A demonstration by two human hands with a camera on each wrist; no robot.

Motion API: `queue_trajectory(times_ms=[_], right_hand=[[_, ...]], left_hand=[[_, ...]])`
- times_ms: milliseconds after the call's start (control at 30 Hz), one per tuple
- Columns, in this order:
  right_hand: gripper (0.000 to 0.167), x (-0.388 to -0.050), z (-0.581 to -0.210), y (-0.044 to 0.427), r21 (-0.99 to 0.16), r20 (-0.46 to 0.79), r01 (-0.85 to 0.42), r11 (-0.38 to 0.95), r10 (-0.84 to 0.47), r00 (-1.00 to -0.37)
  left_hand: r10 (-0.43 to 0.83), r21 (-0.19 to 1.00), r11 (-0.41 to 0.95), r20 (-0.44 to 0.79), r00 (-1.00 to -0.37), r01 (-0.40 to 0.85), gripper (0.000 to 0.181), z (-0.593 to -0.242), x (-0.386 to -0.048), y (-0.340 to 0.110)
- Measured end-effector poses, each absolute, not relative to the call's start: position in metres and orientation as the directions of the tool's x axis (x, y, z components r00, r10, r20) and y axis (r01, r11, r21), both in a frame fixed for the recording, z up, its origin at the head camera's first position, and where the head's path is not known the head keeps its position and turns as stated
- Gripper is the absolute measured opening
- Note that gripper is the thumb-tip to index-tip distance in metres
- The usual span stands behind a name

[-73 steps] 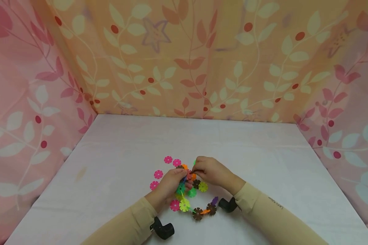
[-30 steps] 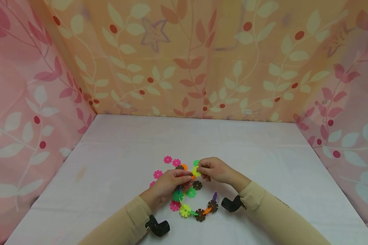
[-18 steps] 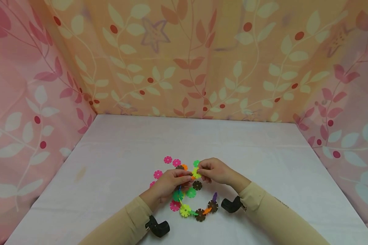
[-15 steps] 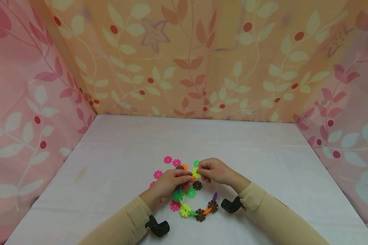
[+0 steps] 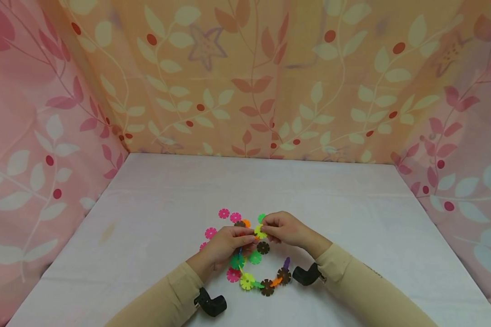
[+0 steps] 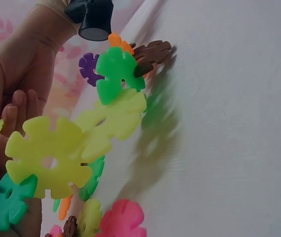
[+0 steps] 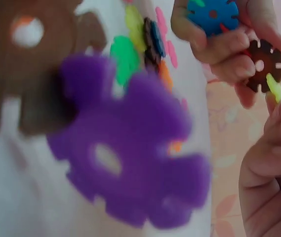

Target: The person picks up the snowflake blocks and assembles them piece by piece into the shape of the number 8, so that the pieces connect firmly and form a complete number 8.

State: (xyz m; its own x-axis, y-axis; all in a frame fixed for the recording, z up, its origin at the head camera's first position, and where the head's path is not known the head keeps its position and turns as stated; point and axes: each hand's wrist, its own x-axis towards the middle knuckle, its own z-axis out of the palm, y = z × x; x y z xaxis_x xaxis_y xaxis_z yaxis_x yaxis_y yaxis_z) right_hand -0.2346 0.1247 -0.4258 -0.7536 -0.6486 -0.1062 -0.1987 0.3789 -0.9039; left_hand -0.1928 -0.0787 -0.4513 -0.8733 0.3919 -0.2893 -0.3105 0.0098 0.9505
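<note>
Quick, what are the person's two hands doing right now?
Left hand: closed, holding the chain of linked snowflake discs.
Right hand: closed, pinching a yellow snowflake disc.

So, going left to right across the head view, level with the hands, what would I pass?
Left pink curtain → loose pink disc → left hand → yellow disc → right hand → right pink curtain.

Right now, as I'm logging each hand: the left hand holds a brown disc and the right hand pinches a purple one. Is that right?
Not purple: the right hand pinches a yellow disc, as the head view shows. The left hand does hold a brown disc.
</note>
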Motion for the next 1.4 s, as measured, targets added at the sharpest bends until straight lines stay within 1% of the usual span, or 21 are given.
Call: queue_trajectory(times_ms=[167,267,433,500,567,633,733,833,933,1033,1133,1300,1400], right_hand=[[0.020,-0.236,-0.427,0.122,-0.903,-0.089,-0.211,0.373,-0.644,-0.760],[0.021,-0.238,-0.426,0.120,-0.889,-0.090,-0.232,0.396,-0.647,-0.757],[0.013,-0.241,-0.423,0.116,-0.842,-0.118,-0.278,0.463,-0.660,-0.742],[0.010,-0.244,-0.422,0.114,-0.824,-0.135,-0.281,0.491,-0.653,-0.745],[0.011,-0.249,-0.421,0.113,-0.800,-0.156,-0.276,0.533,-0.629,-0.761],[0.013,-0.256,-0.422,0.114,-0.744,-0.164,-0.295,0.600,-0.592,-0.789],[0.016,-0.267,-0.428,0.115,-0.612,-0.169,-0.346,0.711,-0.545,-0.821],[0.024,-0.276,-0.435,0.117,-0.496,-0.169,-0.400,0.771,-0.537,-0.826],[0.029,-0.283,-0.441,0.118,-0.452,-0.171,-0.434,0.780,-0.553,-0.816],[0.026,-0.287,-0.446,0.118,-0.436,-0.157,-0.455,0.777,-0.563,-0.811],[0.023,-0.289,-0.448,0.117,-0.445,-0.151,-0.450,0.774,-0.560,-0.814],[0.019,-0.286,-0.445,0.114,-0.522,-0.138,-0.421,0.742,-0.560,-0.817],[0.008,-0.279,-0.441,0.112,-0.560,-0.084,-0.460,0.689,-0.599,-0.796]], left_hand=[[0.370,0.959,0.028,-0.272,-0.889,-0.282,0.029,-0.450,-0.193,-0.077],[0.367,0.961,0.028,-0.268,-0.891,-0.277,0.029,-0.450,-0.193,-0.077],[0.376,0.949,-0.004,-0.292,-0.879,-0.317,0.030,-0.452,-0.195,-0.077],[0.363,0.939,-0.012,-0.315,-0.877,-0.343,0.033,-0.454,-0.196,-0.077],[0.332,0.930,-0.006,-0.344,-0.878,-0.367,0.034,-0.456,-0.196,-0.078],[0.303,0.923,-0.006,-0.366,-0.880,-0.386,0.032,-0.457,-0.196,-0.079],[0.278,0.915,-0.007,-0.386,-0.880,-0.403,0.027,-0.457,-0.195,-0.082],[0.280,0.917,-0.003,-0.383,-0.880,-0.400,0.025,-0.457,-0.194,-0.086],[0.286,0.918,0.008,-0.382,-0.879,-0.396,0.026,-0.456,-0.194,-0.091],[0.291,0.915,0.005,-0.387,-0.875,-0.403,0.028,-0.456,-0.194,-0.094],[0.295,0.910,-0.001,-0.396,-0.870,-0.415,0.029,-0.456,-0.194,-0.097],[0.296,0.907,0.007,-0.405,-0.865,-0.422,0.031,-0.455,-0.195,-0.097],[0.294,0.908,0.017,-0.405,-0.866,-0.419,0.033,-0.455,-0.195,-0.096]])
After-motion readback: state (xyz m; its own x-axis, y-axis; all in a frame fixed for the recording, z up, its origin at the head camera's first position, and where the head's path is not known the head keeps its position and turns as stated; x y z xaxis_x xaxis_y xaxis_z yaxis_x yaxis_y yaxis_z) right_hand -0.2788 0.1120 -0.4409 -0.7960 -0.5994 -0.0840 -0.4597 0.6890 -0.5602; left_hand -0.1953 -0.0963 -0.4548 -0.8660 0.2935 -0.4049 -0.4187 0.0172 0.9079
